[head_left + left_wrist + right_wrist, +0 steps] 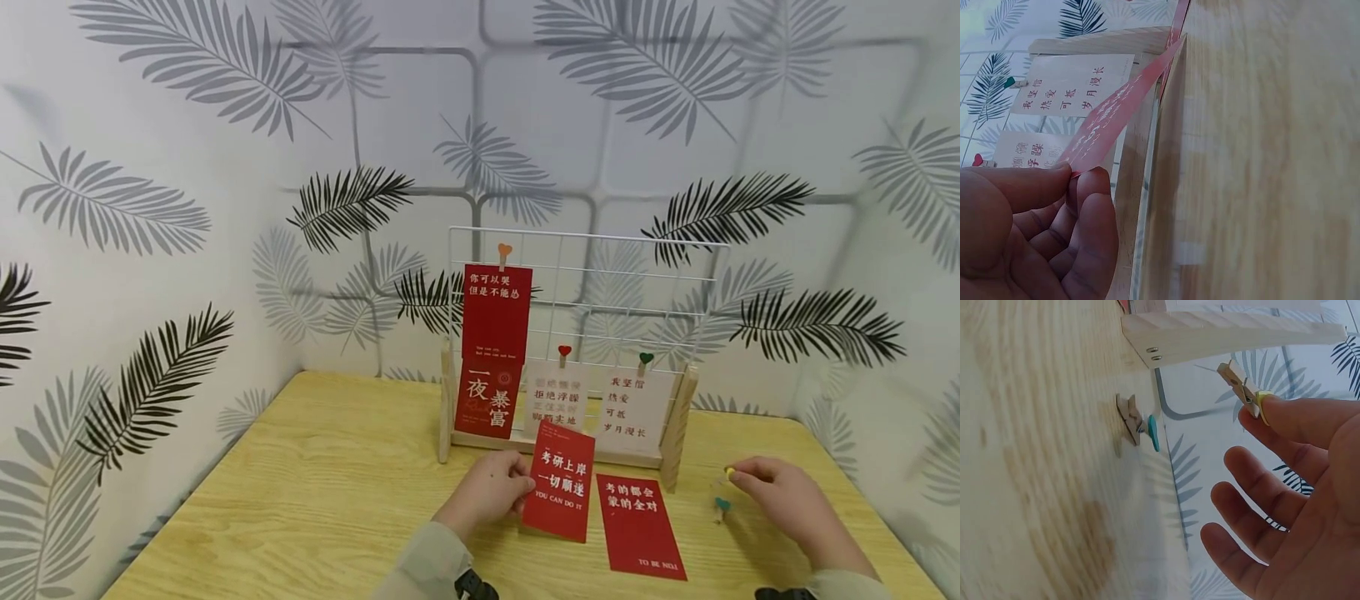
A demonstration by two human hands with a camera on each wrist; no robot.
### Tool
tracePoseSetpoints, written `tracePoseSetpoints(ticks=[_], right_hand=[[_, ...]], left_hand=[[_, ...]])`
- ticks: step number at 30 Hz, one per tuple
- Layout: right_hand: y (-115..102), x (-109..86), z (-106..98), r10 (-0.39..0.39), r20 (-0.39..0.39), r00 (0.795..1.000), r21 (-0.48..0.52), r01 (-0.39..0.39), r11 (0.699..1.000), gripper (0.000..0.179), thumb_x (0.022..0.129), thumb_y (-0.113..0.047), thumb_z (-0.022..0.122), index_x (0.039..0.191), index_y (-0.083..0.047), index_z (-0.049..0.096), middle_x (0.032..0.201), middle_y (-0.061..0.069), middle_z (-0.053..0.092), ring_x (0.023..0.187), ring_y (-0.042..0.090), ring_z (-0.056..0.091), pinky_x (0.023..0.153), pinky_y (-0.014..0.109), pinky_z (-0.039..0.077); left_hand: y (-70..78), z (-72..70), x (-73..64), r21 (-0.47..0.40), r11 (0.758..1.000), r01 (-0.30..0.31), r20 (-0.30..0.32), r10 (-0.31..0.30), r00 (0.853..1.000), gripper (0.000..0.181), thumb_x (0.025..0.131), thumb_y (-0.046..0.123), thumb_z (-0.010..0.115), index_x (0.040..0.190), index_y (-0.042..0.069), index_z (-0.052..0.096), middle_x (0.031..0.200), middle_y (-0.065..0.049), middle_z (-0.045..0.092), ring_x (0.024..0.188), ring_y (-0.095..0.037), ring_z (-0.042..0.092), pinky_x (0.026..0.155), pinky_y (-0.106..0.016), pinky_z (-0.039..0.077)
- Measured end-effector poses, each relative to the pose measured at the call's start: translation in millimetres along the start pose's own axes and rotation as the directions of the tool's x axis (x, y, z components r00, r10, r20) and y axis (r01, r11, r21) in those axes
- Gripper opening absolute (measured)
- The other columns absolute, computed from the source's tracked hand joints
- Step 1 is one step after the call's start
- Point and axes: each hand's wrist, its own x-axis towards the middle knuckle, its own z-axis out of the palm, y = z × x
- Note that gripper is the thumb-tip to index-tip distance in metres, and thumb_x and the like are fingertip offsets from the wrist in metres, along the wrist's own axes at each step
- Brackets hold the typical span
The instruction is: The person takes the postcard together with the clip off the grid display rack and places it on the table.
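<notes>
My left hand [491,487] pinches the left edge of a red card [558,487] with white lettering, lifted and tilted in front of the rack. In the left wrist view the card [1116,109] shows nearly edge-on between thumb and forefinger. My right hand [780,500] holds a small wooden clothespin [1241,387] with a yellow top between thumb and forefinger; its other fingers are spread apart. Below it on the table is another clothespin with a teal heart [722,505]. A second red card [641,525] lies flat between the hands.
A white wire grid [592,287] stands in a wooden base [622,456]. Clipped on it are two overlapping red cards [495,325] at left and two pale cards [633,408] at lower right, under heart clothespins. Leaf-patterned wall covering [225,167] surrounds the wooden table [315,475].
</notes>
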Motion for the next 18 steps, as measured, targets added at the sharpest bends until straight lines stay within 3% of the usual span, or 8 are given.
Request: tracePoseSetpoints(ticks=[10,18], right_hand=[[14,3.8,4,0.041,0.065,0.997,0.052,-0.044,0.998,0.048,0.104,-0.04,0.055,0.123,0.003,0.067,0.127,0.026,0.063,0.118,0.048,0.055,0.089,0.056,0.048],[16,0.0,-4,0.006,0.061,0.998,-0.04,-0.004,0.999,0.038,0.105,-0.03,0.056,0.116,0.003,0.069,0.119,0.023,0.067,0.109,0.039,0.06,0.085,0.049,0.048]], left_hand=[[-5.2,-0.4,-2.3,0.016,1.0,0.012,0.019,-0.012,1.0,0.013,0.1,0.018,0.066,0.088,0.013,0.063,0.071,-0.006,0.063,0.06,-0.018,0.06,0.053,-0.029,0.047],[-2.5,1.5,-1.3,-0.004,0.997,0.074,0.039,-0.074,0.996,0.011,0.099,0.018,0.067,0.09,0.012,0.064,0.075,-0.007,0.065,0.062,-0.019,0.063,0.055,-0.03,0.052]])
